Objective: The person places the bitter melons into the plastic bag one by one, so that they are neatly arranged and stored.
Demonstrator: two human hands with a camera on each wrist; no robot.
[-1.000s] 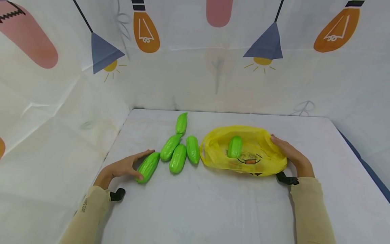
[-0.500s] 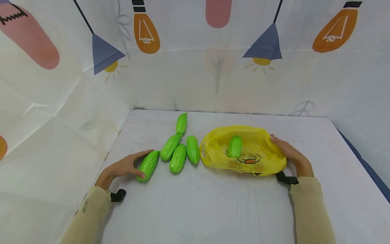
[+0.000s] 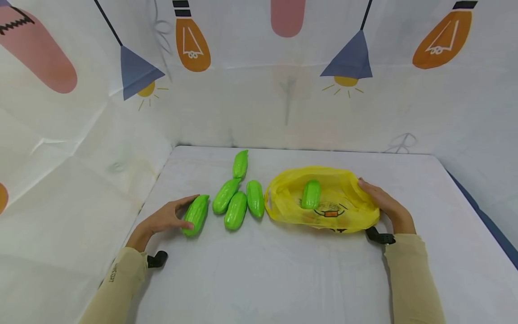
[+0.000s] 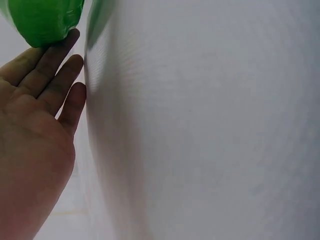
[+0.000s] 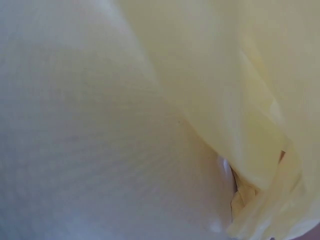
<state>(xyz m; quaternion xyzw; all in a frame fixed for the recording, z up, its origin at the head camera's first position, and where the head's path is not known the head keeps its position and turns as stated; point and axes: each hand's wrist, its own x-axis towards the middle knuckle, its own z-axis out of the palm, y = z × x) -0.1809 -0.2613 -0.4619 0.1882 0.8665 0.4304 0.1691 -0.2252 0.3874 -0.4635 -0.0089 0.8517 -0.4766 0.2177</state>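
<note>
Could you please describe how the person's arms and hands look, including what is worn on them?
Both the left hand and right hand are without gloves. The left sleeve and right sleeve are plain beige and long; dark lettering, too small to read surely, marks the left one. A small black device shows at each wrist.

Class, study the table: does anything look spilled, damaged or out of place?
Nothing stands out as spilled, damaged or misplaced. The yellow bag is crumpled, but lies open with one green vegetable visible inside.
</note>
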